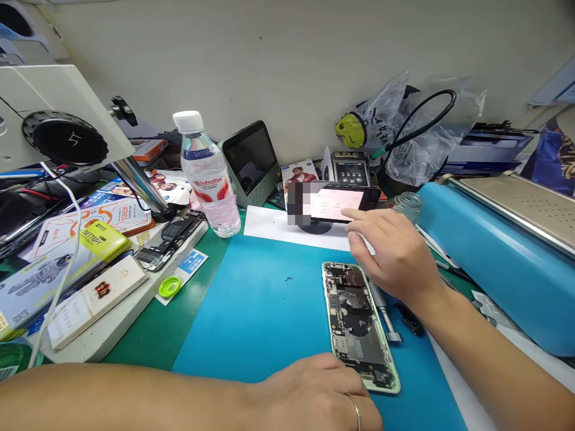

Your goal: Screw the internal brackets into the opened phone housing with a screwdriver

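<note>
On the blue mat (251, 299) lies an opened smartphone (357, 323) with a pale green frame, its circuit board and battery bare. My left hand (314, 392), a ring on one finger, rests by the phone's lower end; its fingers bend downward and the tips are hidden. Past the phone, my right hand (390, 251) reaches forward with its index finger stretched to the lit screen of another phone (336, 203), which stands sideways on a round-based stand. The thumb is apart, and no object shows in this hand. A metal-tipped screwdriver-like tool (384, 314) lies beside the opened phone.
A water bottle (206, 179) stands left of the mat, before a smart display (251, 161). Another opened phone (173, 239) and several boxes lie at left, under a microscope (67, 120). A blue machine (485, 269) flanks the right side; a glass jar (408, 206) stands near it.
</note>
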`<state>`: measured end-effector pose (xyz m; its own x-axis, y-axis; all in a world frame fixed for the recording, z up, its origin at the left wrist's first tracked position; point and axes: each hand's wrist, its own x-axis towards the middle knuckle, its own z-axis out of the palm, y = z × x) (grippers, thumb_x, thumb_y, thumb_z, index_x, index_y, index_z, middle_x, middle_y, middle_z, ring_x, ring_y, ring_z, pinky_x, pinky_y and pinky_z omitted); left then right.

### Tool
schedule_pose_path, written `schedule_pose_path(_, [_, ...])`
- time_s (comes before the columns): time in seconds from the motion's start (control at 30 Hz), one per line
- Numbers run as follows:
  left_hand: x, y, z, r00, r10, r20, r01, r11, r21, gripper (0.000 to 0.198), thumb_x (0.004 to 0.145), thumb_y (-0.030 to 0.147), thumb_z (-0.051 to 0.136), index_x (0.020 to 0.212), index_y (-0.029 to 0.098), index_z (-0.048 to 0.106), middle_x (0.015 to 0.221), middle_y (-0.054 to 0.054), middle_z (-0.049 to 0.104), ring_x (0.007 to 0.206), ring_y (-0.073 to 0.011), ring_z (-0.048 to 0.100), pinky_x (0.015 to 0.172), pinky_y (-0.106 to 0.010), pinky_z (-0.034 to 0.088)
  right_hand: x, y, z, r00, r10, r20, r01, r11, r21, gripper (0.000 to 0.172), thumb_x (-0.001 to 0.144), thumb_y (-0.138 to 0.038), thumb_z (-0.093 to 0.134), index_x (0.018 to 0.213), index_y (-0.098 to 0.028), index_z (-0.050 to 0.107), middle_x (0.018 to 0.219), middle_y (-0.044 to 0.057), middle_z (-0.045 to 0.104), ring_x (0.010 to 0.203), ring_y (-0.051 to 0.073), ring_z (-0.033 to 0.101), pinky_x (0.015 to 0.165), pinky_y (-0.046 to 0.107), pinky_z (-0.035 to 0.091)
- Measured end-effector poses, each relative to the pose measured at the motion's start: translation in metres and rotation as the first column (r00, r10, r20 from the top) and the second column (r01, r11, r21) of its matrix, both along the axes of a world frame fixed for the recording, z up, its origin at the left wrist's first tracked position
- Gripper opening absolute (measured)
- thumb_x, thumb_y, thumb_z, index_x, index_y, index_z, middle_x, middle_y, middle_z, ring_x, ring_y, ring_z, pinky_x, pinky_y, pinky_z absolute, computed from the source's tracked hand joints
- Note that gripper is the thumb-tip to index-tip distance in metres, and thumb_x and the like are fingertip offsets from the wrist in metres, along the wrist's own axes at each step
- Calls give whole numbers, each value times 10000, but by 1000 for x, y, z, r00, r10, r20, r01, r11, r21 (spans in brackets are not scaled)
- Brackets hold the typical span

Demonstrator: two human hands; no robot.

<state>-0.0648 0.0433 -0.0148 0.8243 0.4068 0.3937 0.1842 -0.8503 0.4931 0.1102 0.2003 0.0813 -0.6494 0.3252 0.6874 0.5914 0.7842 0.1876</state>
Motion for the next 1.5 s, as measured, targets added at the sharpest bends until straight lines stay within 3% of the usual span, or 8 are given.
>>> schedule_pose_path(0.23, [-2,-2,5,991,14,130,-19,999,38,291,1073,466,495,1255,285,631,952,31,703,949,-142,608,837,-298,398,13,2,-10,988,-94,-123,91,995,-32,162,960,-128,538,940,-176,691,1145,113,804,853,261,756,724,392,521])
schedule_pose_path(0.47, [0,-1,5,998,-8,54,9,1000,-15,314,1074,480,490,1278,297,643,968,24,722,959,-140,619,843,-296,399,11,6,-13,975,-193,-113,181,978,-107,200,1013,-163,498,1005,-181,697,1329,102,735,852,230,773,679,353,520])
schedule_pose_path(0.73, [1,0,8,1000,-9,14,9,1000,1,298,1076,471,500,1253,291,659,948,27,721,962,-147,624,832,-307,405,10,2,-12,981,-144,-130,137,989,-61,204,979,-139,524,899,-182,706,1244,94,776,788,218,777,661,349,531])
schedule_pose_path(1.03, [0,0,9,998,-8,56,6,1000,28,280,1069,451,527,1243,274,658,950,30,719,957,-148,619,814,-313,403,2,2,-14,996,-87,0,86,988,-128,200,1018,-169,491,1026,-159,690,1379,130,700,970,246,785,767,368,559])
schedule_pose_path(1.27, [1,-1,8,999,-18,-28,18,1000,-6,294,1065,482,533,1265,306,655,957,29,720,960,-146,628,821,-314,403,2,4,-16,993,-122,-4,119,978,-168,204,1024,-189,479,1048,-184,681,1390,107,698,998,251,778,784,369,567])
schedule_pose_path(1.5, [-2,-1,15,1000,-10,26,9,1000,19,267,1059,449,562,1232,267,655,978,26,723,968,-157,616,821,-316,398,5,2,-15,993,-115,-32,110,987,-120,207,1010,-165,493,991,-174,699,1321,95,740,896,231,788,729,352,553])
